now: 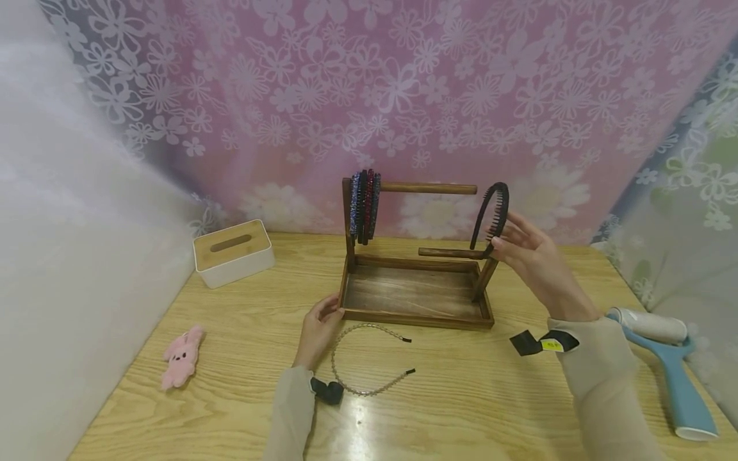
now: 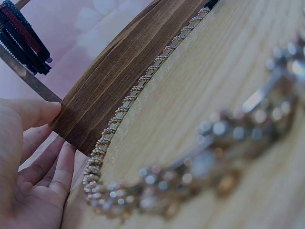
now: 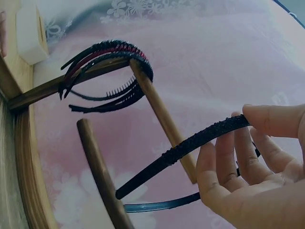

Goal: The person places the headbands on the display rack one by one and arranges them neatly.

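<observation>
A dark wooden headband stand has a tray base and two bars. My left hand holds the tray's front left corner, thumb on its front face. My right hand pinches a black toothed headband between thumb and fingers, upright at the stand's right side. Its free ends are by the lower bar; whether they straddle it I cannot tell. Several headbands, blue, black and red, hang at the left end of the upper bar. A beaded headband lies before the stand.
At the back left stands a white tissue box with a wooden lid. A pink plush toy lies at the left. Near the table's right edge is a blue lint roller. A flowered curtain hangs behind the table.
</observation>
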{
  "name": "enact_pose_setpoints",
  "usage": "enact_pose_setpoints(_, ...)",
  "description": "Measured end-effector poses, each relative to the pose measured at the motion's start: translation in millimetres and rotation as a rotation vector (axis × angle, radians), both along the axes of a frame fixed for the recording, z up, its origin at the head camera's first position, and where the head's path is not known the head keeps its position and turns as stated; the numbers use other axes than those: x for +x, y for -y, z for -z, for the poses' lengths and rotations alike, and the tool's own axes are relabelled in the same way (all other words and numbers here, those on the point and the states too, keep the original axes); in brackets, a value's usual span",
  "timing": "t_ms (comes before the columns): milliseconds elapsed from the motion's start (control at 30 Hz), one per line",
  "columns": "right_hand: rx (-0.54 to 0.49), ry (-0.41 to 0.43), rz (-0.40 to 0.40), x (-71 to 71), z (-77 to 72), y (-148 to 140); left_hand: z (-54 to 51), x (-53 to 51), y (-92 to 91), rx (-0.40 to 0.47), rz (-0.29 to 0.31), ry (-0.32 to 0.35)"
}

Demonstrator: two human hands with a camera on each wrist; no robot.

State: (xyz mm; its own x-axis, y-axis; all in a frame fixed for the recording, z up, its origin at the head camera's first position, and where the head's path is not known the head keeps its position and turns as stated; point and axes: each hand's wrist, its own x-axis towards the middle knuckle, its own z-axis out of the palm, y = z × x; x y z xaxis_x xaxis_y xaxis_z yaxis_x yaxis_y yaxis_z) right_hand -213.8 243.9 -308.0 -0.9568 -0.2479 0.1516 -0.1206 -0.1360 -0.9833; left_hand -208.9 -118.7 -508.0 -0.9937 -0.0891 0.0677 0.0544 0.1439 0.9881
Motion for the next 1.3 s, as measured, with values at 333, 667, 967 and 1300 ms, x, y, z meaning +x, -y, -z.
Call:
enact_pose_setpoints(333, -0.061, -0.031, 0.012, -16.6, -15.9, 18, 1.6, -0.2, 0.7, -0.004, 0.001, -0.008)
enact_pose_setpoints(667, 0.072, 0.038, 0.011, -41.6, -12.2, 41, -0.6, 0.8, 0.2, 0.009, 0.002, 0.001)
enact_pose_setpoints(967, 0.216, 0.082, -0.010, -62.7, 7.5, 82, 1.1, -1.4, 1.7, 0.012, 0.009, -0.003)
enact_pose_setpoints(1300, 0.230, 0.072, -0.070, -80.5, 19.2, 130, -29.8, 13.0, -2.9, 0.017, 0.030, 0.000)
